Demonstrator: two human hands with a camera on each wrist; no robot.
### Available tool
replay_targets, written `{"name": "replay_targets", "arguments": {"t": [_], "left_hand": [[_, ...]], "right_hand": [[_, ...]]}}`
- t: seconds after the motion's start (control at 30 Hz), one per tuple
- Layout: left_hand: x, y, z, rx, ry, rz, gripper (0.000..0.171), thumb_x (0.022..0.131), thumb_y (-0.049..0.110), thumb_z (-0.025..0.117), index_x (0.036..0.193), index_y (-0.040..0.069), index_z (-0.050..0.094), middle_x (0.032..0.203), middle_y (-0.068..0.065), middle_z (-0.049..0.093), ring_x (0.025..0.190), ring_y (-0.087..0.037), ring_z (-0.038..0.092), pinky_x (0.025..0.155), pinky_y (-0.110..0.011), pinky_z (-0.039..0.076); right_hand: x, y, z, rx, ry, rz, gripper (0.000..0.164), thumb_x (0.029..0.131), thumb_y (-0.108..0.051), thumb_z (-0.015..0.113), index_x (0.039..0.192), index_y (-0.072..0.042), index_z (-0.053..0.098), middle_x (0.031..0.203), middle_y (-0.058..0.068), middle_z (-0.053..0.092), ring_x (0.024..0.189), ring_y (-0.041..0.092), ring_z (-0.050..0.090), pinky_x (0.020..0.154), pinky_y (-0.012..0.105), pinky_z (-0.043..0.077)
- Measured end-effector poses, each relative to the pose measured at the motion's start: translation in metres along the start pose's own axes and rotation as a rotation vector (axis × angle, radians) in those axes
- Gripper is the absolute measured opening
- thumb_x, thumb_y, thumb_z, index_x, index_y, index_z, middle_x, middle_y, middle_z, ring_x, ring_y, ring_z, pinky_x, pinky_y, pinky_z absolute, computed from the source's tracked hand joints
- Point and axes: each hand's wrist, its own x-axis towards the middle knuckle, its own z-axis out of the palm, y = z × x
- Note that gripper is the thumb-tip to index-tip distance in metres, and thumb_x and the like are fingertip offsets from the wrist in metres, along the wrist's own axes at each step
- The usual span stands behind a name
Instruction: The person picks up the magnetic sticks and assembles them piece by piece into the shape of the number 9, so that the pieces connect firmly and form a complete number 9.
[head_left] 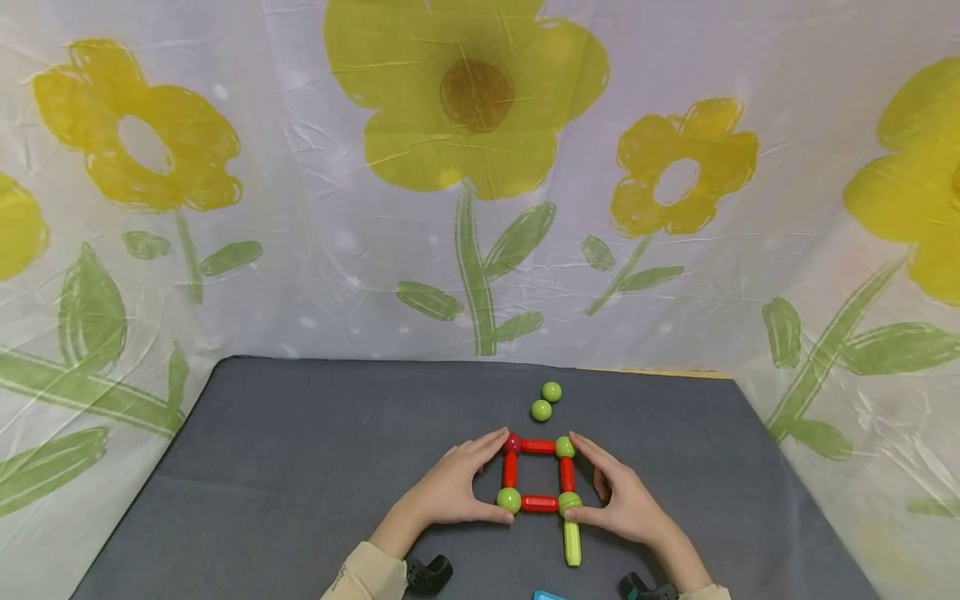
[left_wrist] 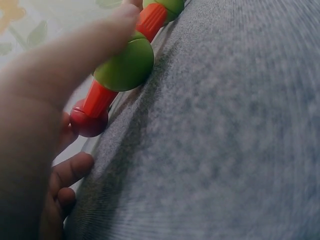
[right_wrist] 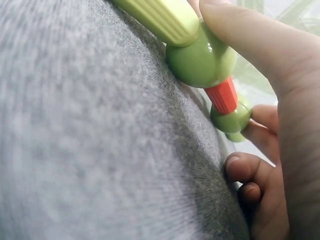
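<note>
Left hand and right hand each grip one side of a square, red rods joined by corner balls, between near thumb and far fingers. A yellow-green rod projects nearward from its near right corner on the tabletop; beyond lie two green balls, then a flowered sheet.

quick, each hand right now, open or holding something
Left hand: holding the square frame by its left side, between thumb and fingers.
Right hand: holding the same frame by its right side, between thumb and fingers.
</note>
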Motion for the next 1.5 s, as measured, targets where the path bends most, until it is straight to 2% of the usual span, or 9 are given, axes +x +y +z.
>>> {"name": "replay_targets", "arguments": {"t": [0.47,0.57,0.67,0.77,0.9,1.0,1.2,1.37,1.5], "left_hand": [[-0.003,0.0,-0.003,-0.016,0.033,0.016,0.112,0.082,0.067,0.083,0.169,0.018,0.033,0.172,0.002,0.034,0.155,-0.028,0.038,0.121,-0.066,0.031],[-0.003,-0.002,-0.003,-0.005,0.028,0.017,0.112,0.082,0.068,0.083,0.169,0.019,0.033,0.172,0.002,0.034,0.156,-0.028,0.038,0.121,-0.067,0.03],[-0.003,-0.003,-0.004,-0.006,0.028,0.015,0.112,0.082,0.068,0.083,0.169,0.019,0.033,0.172,0.001,0.034,0.156,-0.029,0.037,0.121,-0.068,0.029],[-0.002,-0.004,-0.004,-0.006,0.026,0.012,0.112,0.082,0.068,0.083,0.169,0.02,0.032,0.173,0.002,0.033,0.156,-0.03,0.037,0.122,-0.068,0.029],[-0.002,-0.004,-0.003,-0.011,0.013,0.011,0.112,0.082,0.07,0.081,0.169,0.021,0.031,0.173,0.003,0.032,0.156,-0.03,0.037,0.122,-0.068,0.028],[-0.002,-0.004,-0.002,-0.018,0.009,0.008,0.112,0.082,0.071,0.081,0.17,0.023,0.03,0.173,0.004,0.031,0.156,-0.03,0.037,0.122,-0.068,0.028],[0.0,-0.003,0.0,-0.013,0.006,0.009,0.112,0.083,0.071,0.08,0.17,0.023,0.03,0.173,0.004,0.031,0.156,-0.029,0.037,0.122,-0.066,0.029],[-0.001,0.0,-0.001,-0.018,0.007,0.015,0.111,0.083,0.07,0.081,0.17,0.022,0.03,0.173,0.004,0.032,0.156,-0.028,0.037,0.122,-0.066,0.029],[-0.001,0.001,-0.001,-0.012,0.007,0.011,0.112,0.082,0.069,0.082,0.17,0.022,0.03,0.173,0.004,0.033,0.156,-0.028,0.037,0.122,-0.066,0.029]], "right_hand": [[0.002,-0.002,0.002,0.027,0.019,-0.024,0.091,0.085,-0.028,0.092,0.16,-0.006,0.046,0.149,0.014,0.057,0.059,0.002,0.041,0.052,0.022,0.039],[0.007,-0.002,0.0,0.089,0.043,0.016,0.078,0.091,-0.024,0.087,0.157,-0.006,0.051,0.11,0.01,0.068,0.054,0.001,0.039,0.049,0.023,0.038],[0.018,-0.002,-0.002,0.131,0.103,0.071,0.062,0.096,-0.022,0.082,0.151,-0.007,0.058,0.07,0.001,0.054,0.049,0.001,0.035,0.045,0.025,0.037],[0.035,-0.002,-0.006,0.137,0.175,0.102,0.051,0.097,-0.022,0.081,0.144,-0.007,0.065,0.057,-0.001,0.043,0.044,0.0,0.03,0.042,0.025,0.035],[0.061,-0.005,-0.011,0.135,0.217,0.112,0.045,0.096,-0.021,0.082,0.136,-0.006,0.071,0.072,0.012,0.064,0.041,0.001,0.026,0.041,0.025,0.03],[0.08,-0.009,-0.015,0.125,0.188,0.138,0.042,0.096,-0.022,0.082,0.134,-0.007,0.073,0.101,0.02,0.076,0.04,0.004,0.026,0.042,0.025,0.029],[0.107,-0.011,-0.016,0.031,0.107,0.158,0.037,0.095,-0.019,0.082,0.13,-0.008,0.076,0.115,0.014,0.079,0.04,0.009,0.036,0.045,0.025,0.034],[0.116,-0.011,-0.013,-0.06,0.074,0.163,0.037,0.092,-0.018,0.085,0.127,-0.006,0.078,0.127,0.014,0.076,0.068,0.016,0.073,0.069,0.034,0.06],[0.121,-0.01,-0.01,-0.136,0.042,0.162,0.036,0.089,-0.018,0.088,0.123,-0.009,0.081,0.127,0.015,0.076,0.068,0.012,0.067,0.075,0.036,0.057]]}}
